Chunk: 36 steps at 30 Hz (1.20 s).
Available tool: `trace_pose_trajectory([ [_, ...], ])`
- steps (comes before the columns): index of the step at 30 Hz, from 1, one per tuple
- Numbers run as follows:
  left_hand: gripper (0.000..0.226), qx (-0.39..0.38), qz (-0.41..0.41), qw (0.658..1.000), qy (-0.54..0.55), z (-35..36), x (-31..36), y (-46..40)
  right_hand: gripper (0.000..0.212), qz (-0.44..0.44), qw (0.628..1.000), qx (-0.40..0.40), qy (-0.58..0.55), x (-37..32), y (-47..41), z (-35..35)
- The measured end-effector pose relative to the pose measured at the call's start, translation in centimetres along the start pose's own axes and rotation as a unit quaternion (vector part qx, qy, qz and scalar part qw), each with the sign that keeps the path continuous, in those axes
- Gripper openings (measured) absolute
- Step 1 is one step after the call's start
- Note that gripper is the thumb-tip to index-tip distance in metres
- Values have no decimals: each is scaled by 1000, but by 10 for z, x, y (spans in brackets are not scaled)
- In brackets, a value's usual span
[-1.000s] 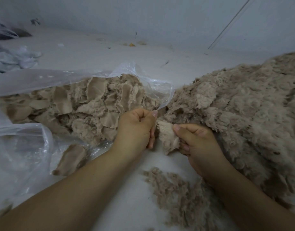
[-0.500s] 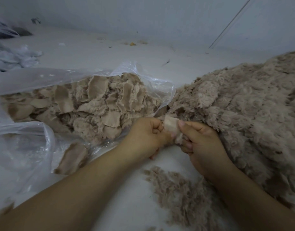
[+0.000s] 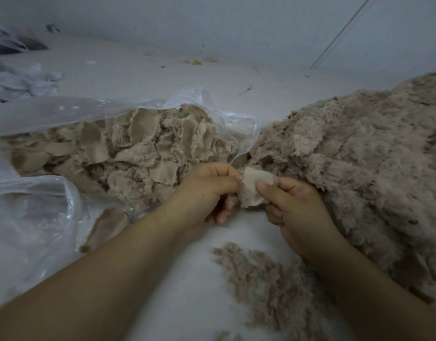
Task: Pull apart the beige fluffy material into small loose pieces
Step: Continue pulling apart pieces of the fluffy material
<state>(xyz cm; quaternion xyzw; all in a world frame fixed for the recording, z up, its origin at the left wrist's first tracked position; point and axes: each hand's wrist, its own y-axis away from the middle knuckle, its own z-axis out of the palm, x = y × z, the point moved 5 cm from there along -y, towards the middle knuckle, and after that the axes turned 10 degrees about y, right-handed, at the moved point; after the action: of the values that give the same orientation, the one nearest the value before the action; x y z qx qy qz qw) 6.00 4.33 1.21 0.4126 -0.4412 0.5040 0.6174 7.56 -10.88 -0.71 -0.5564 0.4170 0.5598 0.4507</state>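
Here, a small beige fluffy piece [image 3: 252, 191] is pinched between both hands above the white counter [image 3: 187, 279]: the left hand [image 3: 207, 193] and the right hand [image 3: 295, 212] each have fingers curled on it. A large fluffy heap [image 3: 359, 156] lies right, a clear plastic bag [image 3: 52, 193] of pieces left, loose fibres [image 3: 266, 279] below.

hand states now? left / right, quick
Left hand: closed, pinching the left edge of the beige scrap.
Right hand: closed, thumb and fingers gripping the same scrap's right side.
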Motion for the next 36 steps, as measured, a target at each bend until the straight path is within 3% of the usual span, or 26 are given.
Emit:
trace_pose_trajectory([
  [2,12,6,-5,1000,18,-1,-3,-1,21,-2,1000,-11,-10,-1,0,2],
  [4,12,-19,-25,1000,4,-1,-5,0,31,2,1000,-5,-20,-1,1,1],
  [6,10,-144,-88,985,-29,5,-4,5,42,5,999,0,-43,-1,1,0],
  [8,13,-314,-176,929,-85,12,-5,20,48,6,998,2,-56,-2,1,1],
  [10,17,-364,-195,900,-136,14,-7,28,51,3,999,8,-36,-3,2,0],
  [14,15,-237,-118,949,-169,8,-2,17,50,0,1000,19,-23,-1,2,-1],
  [19,36,-86,-37,981,-173,2,5,4,27,-16,1000,1,-4,-3,3,2],
  [23,25,-84,-34,991,-94,7,-3,1,29,-24,999,0,21,-2,3,0],
  [27,45,-89,-50,995,-21,10,-6,3,31,-31,999,2,44,-2,3,1],
  [31,20,-48,-37,998,-3,10,-7,2,36,-39,998,7,56,-2,3,0],
  [36,21,-48,6,997,64,9,2,1,36,-30,998,30,38,1,0,-2],
])
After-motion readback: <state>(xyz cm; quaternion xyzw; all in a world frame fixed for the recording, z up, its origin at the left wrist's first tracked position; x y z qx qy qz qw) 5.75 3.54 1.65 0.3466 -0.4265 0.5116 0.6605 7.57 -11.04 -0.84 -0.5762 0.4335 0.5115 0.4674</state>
